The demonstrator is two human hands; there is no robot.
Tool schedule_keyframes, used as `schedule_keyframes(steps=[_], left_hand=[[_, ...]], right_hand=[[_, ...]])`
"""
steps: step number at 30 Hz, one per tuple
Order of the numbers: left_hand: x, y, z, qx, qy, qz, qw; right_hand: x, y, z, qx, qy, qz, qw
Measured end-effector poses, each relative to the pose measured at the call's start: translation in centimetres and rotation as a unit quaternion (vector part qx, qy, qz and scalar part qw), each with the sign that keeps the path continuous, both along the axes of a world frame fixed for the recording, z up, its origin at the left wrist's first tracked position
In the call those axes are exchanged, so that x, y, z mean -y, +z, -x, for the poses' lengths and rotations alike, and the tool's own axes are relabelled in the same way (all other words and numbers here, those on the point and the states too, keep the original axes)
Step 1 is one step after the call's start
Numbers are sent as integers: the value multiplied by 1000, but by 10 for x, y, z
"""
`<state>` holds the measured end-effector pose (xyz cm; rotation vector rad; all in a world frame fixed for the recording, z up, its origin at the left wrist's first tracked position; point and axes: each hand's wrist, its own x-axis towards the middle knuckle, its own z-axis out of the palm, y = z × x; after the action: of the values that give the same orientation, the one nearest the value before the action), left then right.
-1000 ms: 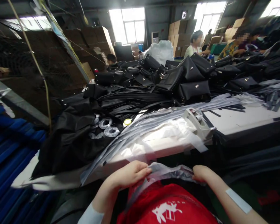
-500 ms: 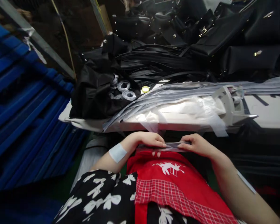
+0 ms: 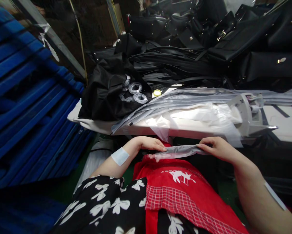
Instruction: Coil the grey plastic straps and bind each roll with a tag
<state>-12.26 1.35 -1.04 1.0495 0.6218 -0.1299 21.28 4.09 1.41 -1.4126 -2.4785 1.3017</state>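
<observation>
Table edge (image 3: 184, 131) close ahead, overhung by plastic sheets (image 3: 196, 110); tape dispenser (image 3: 248, 113) right; lap open.

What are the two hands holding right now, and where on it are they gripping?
A clear plastic bag, stretched flat between them above the red apron. The left hand pinches its left end and the right hand its right end, with the fingers.

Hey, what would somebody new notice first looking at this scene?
Probably the bright red apron low in the middle, with the left hand and right hand just above it, each gripping an end of a clear plastic bag. Behind them, black handbags are heaped along the far side of the white table, and blue stacks fill the left.
</observation>
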Motion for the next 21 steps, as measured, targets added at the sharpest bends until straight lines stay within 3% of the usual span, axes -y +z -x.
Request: schedule_keyframes(steps=[7,13,17,21], left_hand=[[5,3,16,-19,4,23,1000],[10,5,20,-96,164,-82,978],[13,10,13,-81,162,-88,980],[16,15,7,-109,213,-71,968]], right_hand=[[2,3,-5,-13,-17,-13,1000],[-4,8,-2,-19,-15,-18,1000],[-1,9,19,-25,36,24,999],[3,8,34,-15,69,22,997]])
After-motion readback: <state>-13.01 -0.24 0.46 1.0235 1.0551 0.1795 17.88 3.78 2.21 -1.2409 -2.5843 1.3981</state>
